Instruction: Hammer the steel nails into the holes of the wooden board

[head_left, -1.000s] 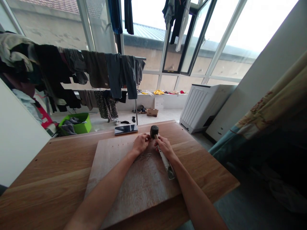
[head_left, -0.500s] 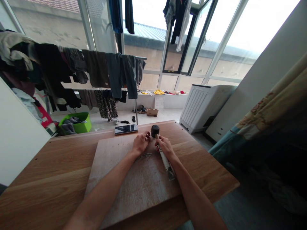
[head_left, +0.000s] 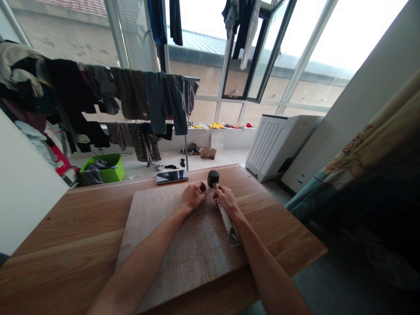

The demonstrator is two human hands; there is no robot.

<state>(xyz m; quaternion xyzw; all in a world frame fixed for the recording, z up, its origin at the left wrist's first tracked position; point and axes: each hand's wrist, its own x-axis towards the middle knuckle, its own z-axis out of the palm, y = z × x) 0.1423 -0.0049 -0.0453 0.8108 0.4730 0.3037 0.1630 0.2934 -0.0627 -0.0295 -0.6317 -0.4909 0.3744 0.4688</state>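
I read my right hand grip closed around the mallet handle; the head has shifted slightly toward 3 o'clock since the earlier frame. My left hand stays curled on the board at the mallet's 9 o'clock, and I cannot tell what its grip holds. Loose nails lie at its 6 o'clock.

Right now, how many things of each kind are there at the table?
Mallet: 1, held in the right hand
Wooden board: 1
Phone or tablet: 1
Loose nails: a little heap, too small to count
Total: 3, plus the nails
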